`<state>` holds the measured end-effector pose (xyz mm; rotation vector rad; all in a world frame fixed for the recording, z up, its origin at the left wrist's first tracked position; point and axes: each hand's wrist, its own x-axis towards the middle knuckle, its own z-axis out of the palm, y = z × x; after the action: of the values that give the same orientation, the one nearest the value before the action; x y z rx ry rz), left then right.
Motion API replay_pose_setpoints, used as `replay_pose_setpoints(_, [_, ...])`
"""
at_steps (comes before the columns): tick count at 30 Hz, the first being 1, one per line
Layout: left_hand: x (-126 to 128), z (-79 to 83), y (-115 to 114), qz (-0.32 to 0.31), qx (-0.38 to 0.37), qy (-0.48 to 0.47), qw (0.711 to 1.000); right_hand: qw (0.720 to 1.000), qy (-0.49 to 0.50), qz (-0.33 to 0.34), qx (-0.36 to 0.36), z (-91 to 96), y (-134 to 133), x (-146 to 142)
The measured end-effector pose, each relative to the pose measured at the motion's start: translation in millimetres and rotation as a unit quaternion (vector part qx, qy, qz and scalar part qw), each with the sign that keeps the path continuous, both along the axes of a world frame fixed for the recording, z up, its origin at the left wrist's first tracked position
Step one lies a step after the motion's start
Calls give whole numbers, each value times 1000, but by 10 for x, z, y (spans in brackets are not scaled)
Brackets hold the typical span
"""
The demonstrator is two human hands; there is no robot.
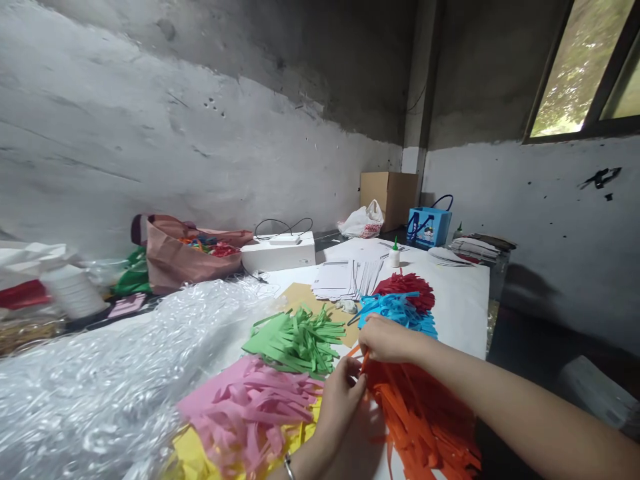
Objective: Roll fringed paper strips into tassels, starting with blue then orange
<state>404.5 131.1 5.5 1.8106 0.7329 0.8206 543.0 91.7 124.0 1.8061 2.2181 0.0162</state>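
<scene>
Piles of cut paper strips lie on a white table (465, 307): orange (425, 420), pink (250, 407), yellow (193, 457), green (297, 340), blue (400, 310) and red (407, 285). My left hand (343, 393) has its fingers pinched on an orange strip at the top of the orange pile. My right hand (387, 339) is curled closed just above it, gripping the same orange strips near the blue pile.
A sheet of clear plastic wrap (115, 373) covers the table's left side. Behind stand a pink bag (185, 257), a white box (279, 253), stacked white papers (345, 279), a glue bottle (395, 255), a blue bag (429, 225) and a cardboard box (389, 197).
</scene>
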Motion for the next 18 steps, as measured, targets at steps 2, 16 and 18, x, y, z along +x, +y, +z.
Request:
replay_pose_setpoints(2, [-1, 11, 2, -2, 1, 8, 1000, 1000, 14, -15, -17, 43, 1, 1])
replay_pose_setpoints(16, [-44, 18, 21, -24, 14, 35, 999, 977, 149, -44, -146, 216, 46, 238])
replay_pose_setpoints(18, [-46, 7, 19, -24, 15, 36, 999, 975, 155, -48, -155, 220, 50, 246])
